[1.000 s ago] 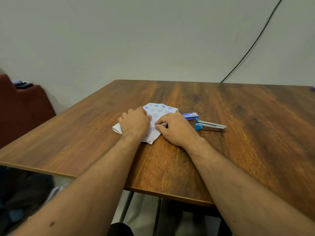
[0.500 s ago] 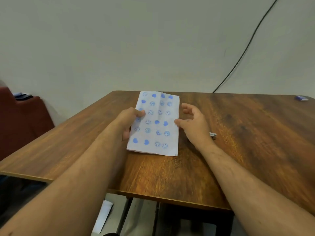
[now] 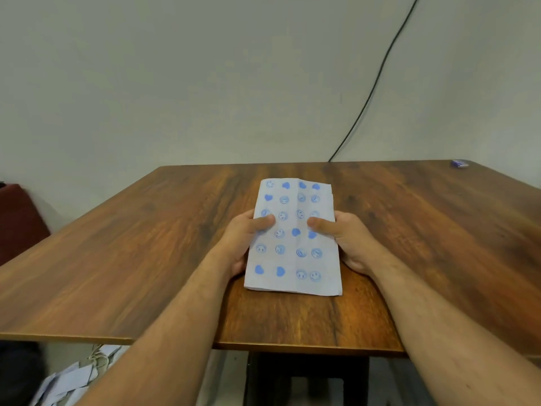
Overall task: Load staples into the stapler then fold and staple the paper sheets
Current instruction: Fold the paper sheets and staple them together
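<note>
A folded stack of white paper sheets (image 3: 292, 259) printed with blue smileys and hearts is held upright-tilted above the wooden table (image 3: 146, 244), long side running away from me. My left hand (image 3: 243, 238) grips its left edge, thumb on the printed face. My right hand (image 3: 345, 238) grips the right edge the same way. The stapler is not visible; it may be hidden behind the paper or my right hand.
A small blue staple box (image 3: 459, 163) lies at the table's far right corner. A black cable (image 3: 371, 95) runs down the wall behind the table. A dark red seat (image 3: 17, 227) stands at the left. Crumpled papers (image 3: 67, 382) lie on the floor.
The paper, pressed flat on the table a second ago, has been lifted and turned lengthwise. My right hand, open beside it half a second ago, now grips its right edge.
</note>
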The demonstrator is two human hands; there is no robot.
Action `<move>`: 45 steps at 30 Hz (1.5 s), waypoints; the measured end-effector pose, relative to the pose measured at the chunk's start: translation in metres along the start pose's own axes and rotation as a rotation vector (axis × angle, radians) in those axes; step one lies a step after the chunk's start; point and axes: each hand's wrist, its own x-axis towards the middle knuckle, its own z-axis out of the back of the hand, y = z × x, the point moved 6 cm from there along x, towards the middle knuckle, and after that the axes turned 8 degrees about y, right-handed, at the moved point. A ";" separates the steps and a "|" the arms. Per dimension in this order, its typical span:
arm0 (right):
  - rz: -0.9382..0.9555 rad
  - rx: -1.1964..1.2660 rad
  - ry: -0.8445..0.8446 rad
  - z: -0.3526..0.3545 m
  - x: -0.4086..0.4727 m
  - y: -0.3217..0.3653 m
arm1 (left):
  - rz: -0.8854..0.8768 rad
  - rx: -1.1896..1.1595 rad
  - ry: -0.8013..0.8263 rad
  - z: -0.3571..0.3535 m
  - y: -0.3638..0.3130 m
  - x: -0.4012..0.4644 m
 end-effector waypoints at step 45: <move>0.012 0.089 -0.083 0.006 0.009 -0.005 | -0.203 -0.025 -0.178 -0.004 -0.006 -0.009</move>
